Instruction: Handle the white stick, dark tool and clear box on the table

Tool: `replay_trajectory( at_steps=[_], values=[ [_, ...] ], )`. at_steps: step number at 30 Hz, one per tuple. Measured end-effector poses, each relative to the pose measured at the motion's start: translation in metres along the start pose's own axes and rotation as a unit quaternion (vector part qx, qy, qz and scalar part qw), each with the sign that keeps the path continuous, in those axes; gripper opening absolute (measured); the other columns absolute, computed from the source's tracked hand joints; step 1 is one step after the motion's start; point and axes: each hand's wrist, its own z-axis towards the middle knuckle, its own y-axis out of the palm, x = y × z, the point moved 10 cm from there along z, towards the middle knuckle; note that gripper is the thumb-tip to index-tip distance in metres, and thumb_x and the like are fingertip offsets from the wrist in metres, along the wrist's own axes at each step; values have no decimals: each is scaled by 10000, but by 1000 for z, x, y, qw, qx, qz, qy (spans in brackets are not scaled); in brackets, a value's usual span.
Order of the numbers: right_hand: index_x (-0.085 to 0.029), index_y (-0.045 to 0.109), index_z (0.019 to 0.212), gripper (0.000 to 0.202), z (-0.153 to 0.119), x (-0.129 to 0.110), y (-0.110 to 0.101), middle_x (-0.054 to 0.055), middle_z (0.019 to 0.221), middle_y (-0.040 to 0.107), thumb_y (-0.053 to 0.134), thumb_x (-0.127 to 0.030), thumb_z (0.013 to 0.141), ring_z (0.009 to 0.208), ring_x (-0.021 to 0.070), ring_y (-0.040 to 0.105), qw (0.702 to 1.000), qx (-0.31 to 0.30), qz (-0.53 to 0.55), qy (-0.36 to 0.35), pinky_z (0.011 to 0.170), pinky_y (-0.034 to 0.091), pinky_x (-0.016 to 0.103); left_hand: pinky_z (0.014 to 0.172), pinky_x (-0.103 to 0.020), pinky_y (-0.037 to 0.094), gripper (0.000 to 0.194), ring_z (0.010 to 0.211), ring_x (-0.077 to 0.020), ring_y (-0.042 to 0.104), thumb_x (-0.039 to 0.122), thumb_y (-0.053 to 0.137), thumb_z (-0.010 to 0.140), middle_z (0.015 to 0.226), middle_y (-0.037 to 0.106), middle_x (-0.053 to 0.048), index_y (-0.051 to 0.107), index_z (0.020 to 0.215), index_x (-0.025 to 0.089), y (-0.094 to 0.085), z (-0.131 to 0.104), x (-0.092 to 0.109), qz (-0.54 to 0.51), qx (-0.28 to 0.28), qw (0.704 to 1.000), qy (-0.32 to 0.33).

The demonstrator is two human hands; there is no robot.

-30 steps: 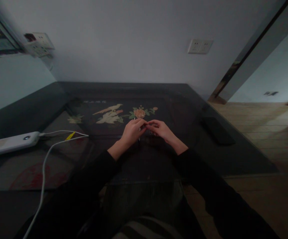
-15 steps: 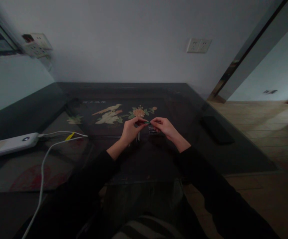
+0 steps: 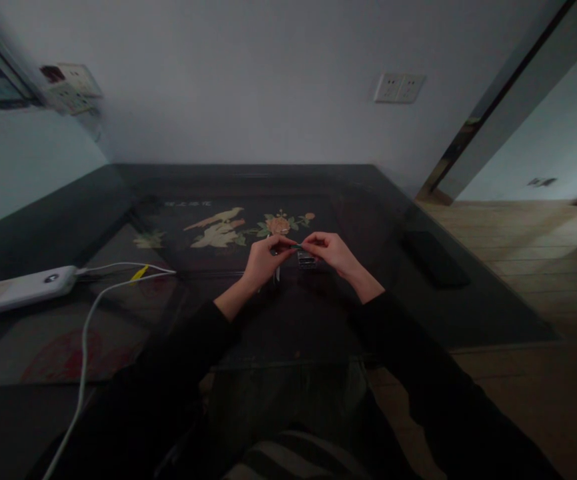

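Note:
Above the middle of the dark table, my left hand (image 3: 264,259) is closed in a pinch on a small slim green piece (image 3: 296,247), its kind too small to make out. My right hand (image 3: 332,253) is closed too, thumb and fingertips pinched at the right end of that piece; the fingers hide most of it. Just below my right fingertips lies a small dark case with shiny, silvery parts (image 3: 307,261). A thin silvery metal item (image 3: 277,274) shows beneath my left hand, partly covered by it.
A dark glossy table (image 3: 288,320) bears a bird-and-flower picture (image 3: 218,230). To the left lies a white power bank (image 3: 23,292) with a white cable (image 3: 86,340) and yellow tag (image 3: 140,273). A flat black object (image 3: 436,260) lies at right. Wall sockets (image 3: 399,88) are behind.
My fingertips have come closer together, and less of the green piece shows between them. My right hand has risen slightly, so more of the small case below shows.

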Motion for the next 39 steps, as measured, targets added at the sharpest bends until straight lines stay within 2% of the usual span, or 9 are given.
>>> replay_trajectory(
  at_steps=[7, 14, 16, 19, 23, 26, 30, 39],
  values=[
    [-179, 694, 804, 374, 1, 1, 0, -13, 635, 587, 803, -525, 715, 572, 120, 493, 1000, -10, -10, -3, 544, 355, 269, 733, -263, 538, 139, 755, -141, 690, 141, 749, 826, 828, 770, -35, 770, 962, 164, 7, -1, 5, 20, -36, 999, -6],
    [-178, 685, 792, 366, 3, 4, -4, -23, 626, 573, 792, -520, 717, 568, 119, 483, 1000, -1, -14, -7, 568, 373, 277, 729, -266, 542, 255, 757, -141, 682, 119, 685, 856, 863, 774, -41, 759, 1093, 174, 12, -2, 8, 57, -55, 997, 15],
    [-181, 683, 793, 366, 5, 6, -9, -16, 638, 587, 777, -529, 731, 579, 127, 496, 999, 15, -26, -18, 579, 384, 283, 745, -264, 553, 323, 794, -140, 697, 101, 656, 863, 940, 783, -48, 728, 1167, 181, 13, -2, 7, 53, -53, 997, 19],
    [-184, 687, 778, 331, 9, 7, -25, 16, 697, 644, 749, -509, 777, 645, 157, 557, 992, 71, -84, -56, 635, 422, 306, 760, -272, 568, 365, 830, -146, 713, 72, 609, 874, 1000, 785, -60, 689, 1214, 178, 13, -1, 3, 66, -50, 996, 16],
    [-184, 698, 739, 186, 12, 11, -36, 46, 746, 694, 744, -347, 817, 722, 191, 611, 970, 117, -197, -84, 717, 444, 328, 876, -334, 580, 281, 935, -183, 722, 76, 584, 885, 1038, 777, -73, 716, 1112, 178, 17, -2, 3, 144, -69, 986, 40],
    [-190, 708, 744, 117, 14, 16, -31, 39, 748, 679, 737, -264, 829, 738, 189, 596, 954, 100, -268, -92, 721, 433, 319, 918, -375, 577, 240, 959, -206, 720, 95, 577, 889, 1038, 772, -77, 733, 1048, 182, 25, -6, 2, 199, -107, 973, 54],
    [-186, 722, 764, 89, 16, 23, -23, 29, 761, 641, 739, -231, 839, 728, 173, 564, 941, 73, -319, -81, 711, 412, 307, 961, -391, 561, 238, 1020, -223, 716, 125, 560, 905, 1062, 776, -81, 737, 1051, 186, 34, -9, -2, 231, -147, 961, 50],
    [-179, 716, 783, 81, 14, 25, -18, 16, 772, 601, 740, -226, 845, 712, 154, 528, 941, 52, -324, -78, 683, 377, 285, 988, -429, 524, 250, 1066, -239, 704, 157, 544, 931, 1130, 773, -90, 739, 1086, 186, 41, -14, -1, 258, -176, 948, 61]
  ],
)
